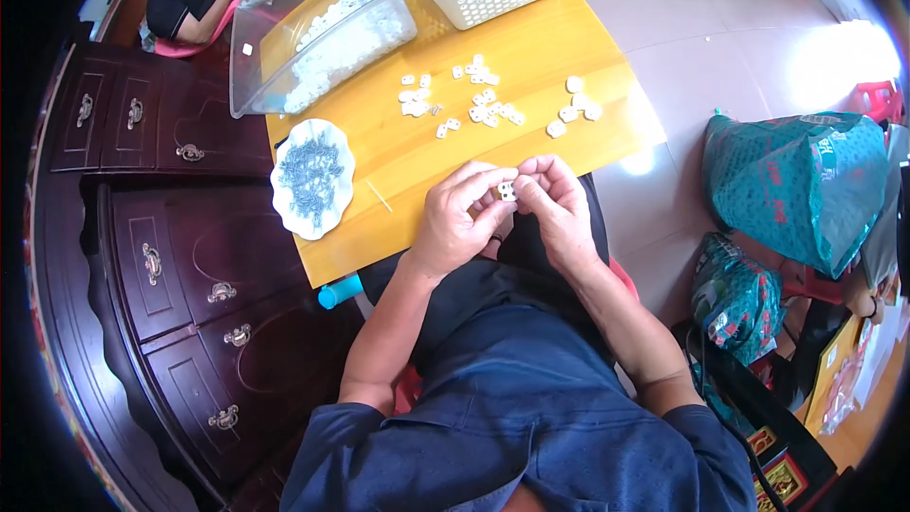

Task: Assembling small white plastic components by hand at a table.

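Between both hands, just off the near edge of the wooden table [417,154], is a small white plastic part with dark holes [506,192]. My left hand [463,213] pinches it between thumb and fingers. Closed at its right side, my right hand [555,209] has thumb and forefinger against the part; whether a smaller piece is in that pinch is too small to tell. Loose white plastic pieces [483,112] lie in groups on the table beyond my hands. Several rounder white pieces [569,114] lie farther right. A scalloped white plate [281,199] at the left holds many small grey metal pieces [313,171].
A clear plastic bin [248,85] of white pieces and a white perforated basket [502,2] stand at the table's far side. A thin stick [379,196] lies near the plate. Dark wooden drawers [180,275] flank the left; teal bags [796,190] are at right. Another person [194,0] sits far left.
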### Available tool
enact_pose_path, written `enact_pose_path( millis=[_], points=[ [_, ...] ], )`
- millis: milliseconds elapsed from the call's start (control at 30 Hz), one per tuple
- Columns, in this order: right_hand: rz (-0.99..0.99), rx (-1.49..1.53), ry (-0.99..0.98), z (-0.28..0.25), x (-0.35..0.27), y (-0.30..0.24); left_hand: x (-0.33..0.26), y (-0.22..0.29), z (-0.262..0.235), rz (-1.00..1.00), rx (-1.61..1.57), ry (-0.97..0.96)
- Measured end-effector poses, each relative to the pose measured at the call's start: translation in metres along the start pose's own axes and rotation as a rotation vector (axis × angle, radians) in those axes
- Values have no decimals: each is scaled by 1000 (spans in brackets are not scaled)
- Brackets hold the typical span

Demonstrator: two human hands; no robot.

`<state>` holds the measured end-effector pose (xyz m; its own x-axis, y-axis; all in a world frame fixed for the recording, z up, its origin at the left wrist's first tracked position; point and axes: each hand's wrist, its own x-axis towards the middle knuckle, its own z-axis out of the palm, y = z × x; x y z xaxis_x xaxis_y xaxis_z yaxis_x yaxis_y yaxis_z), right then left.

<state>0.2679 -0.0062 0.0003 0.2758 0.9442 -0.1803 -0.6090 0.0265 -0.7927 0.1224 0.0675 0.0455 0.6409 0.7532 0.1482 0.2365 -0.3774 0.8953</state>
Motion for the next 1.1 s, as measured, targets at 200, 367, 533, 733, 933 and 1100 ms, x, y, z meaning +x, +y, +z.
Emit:
enact_pose_path(
  millis=[200, 367, 533, 733, 933, 1100],
  points=[
    [-23, -37, 29, 0, -7, 13, -6, 3, 0, 7, 142, -16],
    [-102, -66, 10, -4, -7, 20, -5, 5, 4, 108, 152, 16],
    [-152, -55, 10, -6, -4, 12, 8, 15, 5, 134, 176, -20],
    [-159, -46, -24, -12, 5, 14, 14, 16, 6, 191, 207, -4],
    [-161, 57, -60, -8, 5, 12, 12, 13, 5, 176, 177, -1],
    [-171, 13, -19, -5, 1, 13, 9, 18, 9, 194, 156, 65]
  ],
)
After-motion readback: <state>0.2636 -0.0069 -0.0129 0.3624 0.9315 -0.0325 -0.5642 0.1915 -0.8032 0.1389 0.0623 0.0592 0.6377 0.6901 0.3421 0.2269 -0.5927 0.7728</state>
